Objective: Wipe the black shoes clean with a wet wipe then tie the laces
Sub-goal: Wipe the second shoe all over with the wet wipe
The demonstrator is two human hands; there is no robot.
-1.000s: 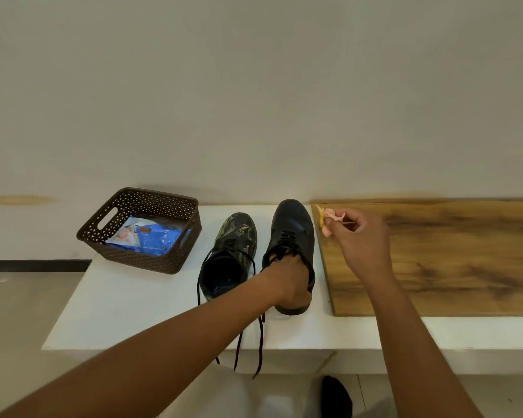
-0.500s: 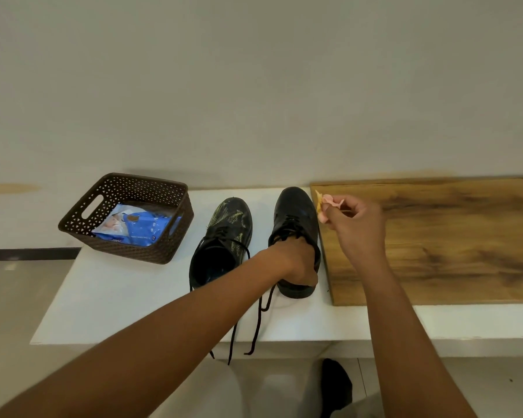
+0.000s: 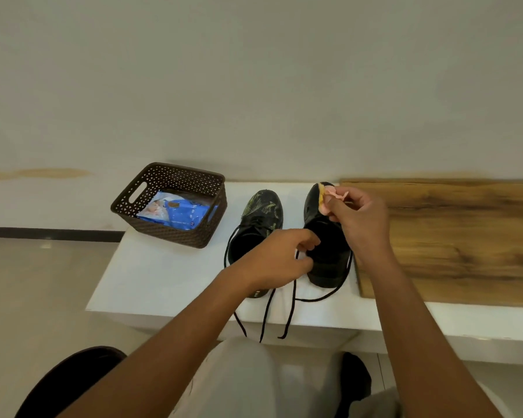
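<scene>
Below the hands, loose laces (image 3: pixel 287 309) dangle off the bench edge and could snag. Left hand (image 3: pixel 280 260) curls at the right shoe's (image 3: pixel 326 254) collar, apparently pinching a lace; right hand (image 3: pixel 360 218) pinches a wipe (image 3: pixel 329 197) over its toe and could drop it.

Both of the person's forearms are bare from the lower edge of the view up to the wrists, with no sleeve, watch, bracelet or ring showing on either the left hand (image 3: pixel 280 260) or the right hand (image 3: pixel 360 220). Below the arms, the legs are covered by light grey trousers (image 3: pixel 239 378) of a plain, unpatterned cloth. Near the right knee a dark, rounded shape, black footwear (image 3: pixel 355 377), shows against the floor.
</scene>
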